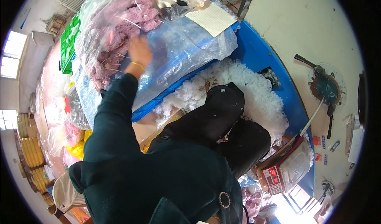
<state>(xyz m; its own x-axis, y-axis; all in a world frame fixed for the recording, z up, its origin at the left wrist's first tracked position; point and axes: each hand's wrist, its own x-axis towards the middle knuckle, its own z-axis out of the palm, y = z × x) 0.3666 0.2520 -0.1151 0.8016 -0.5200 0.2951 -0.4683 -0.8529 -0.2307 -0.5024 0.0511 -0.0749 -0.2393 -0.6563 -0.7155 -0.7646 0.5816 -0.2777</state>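
My left hand (139, 51) reaches up and forward in a dark green sleeve, a thin yellow band at its wrist. It lies on a large clear plastic bag (186, 45) that holds pinkish-purple fluffy material (119, 25). The fingers look stretched out over the plastic, slightly blurred, and I see nothing gripped in them. My right hand is out of sight below the picture's lower edge. My black-trousered knees (222, 112) are bent up against a pile of white fluffy filling (258, 93).
The filling lies in a blue container (262, 53). A sheet of paper (214, 19) rests on the bag. A digital scale (287, 170) stands at lower right, a floor fan (325, 87) beyond it. A green crate (68, 45) and more filled bags (63, 105) crowd the left.
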